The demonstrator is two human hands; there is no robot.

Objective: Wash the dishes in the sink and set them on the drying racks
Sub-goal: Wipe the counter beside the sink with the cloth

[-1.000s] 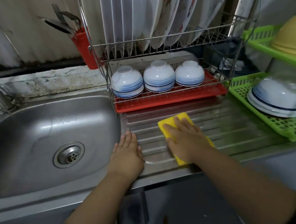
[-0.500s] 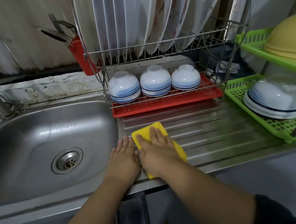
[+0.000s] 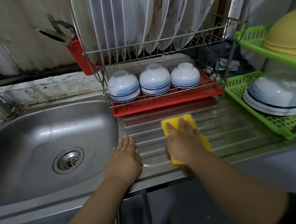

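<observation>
Head view shows our big steel sink (image 3: pixel 34 138) with no dishes in it, so we think the washing is done and we are wiping up. Next biggest is the wire rack (image 3: pixel 155 44), full of standing plates (image 3: pixel 130 16) on top and three upside-down bowls (image 3: pixel 154 80) below, over a red tray (image 3: pixel 166 102). Beside it on the right is a green rack (image 3: pixel 237 85) with more bowls (image 3: pixel 273 99) and a yellow lid-like thing.

Our right hand (image 3: pixel 183 139) lies flat, fingers straight, pressing a yellow sponge (image 3: pixel 187 119) on the ribbed drainboard (image 3: pixel 238 118). Our left hand (image 3: pixel 124 152) rests flat and relaxed on the steel near the sink edge, holding nothing.

What could go wrong? The sponge is near the red tray. If we push too far forward, we might bump the rack and rattle the bowls. If we swing too far right, the green rack is in the way. The wet steel looks slippery, so our leaning hand could slide.
</observation>
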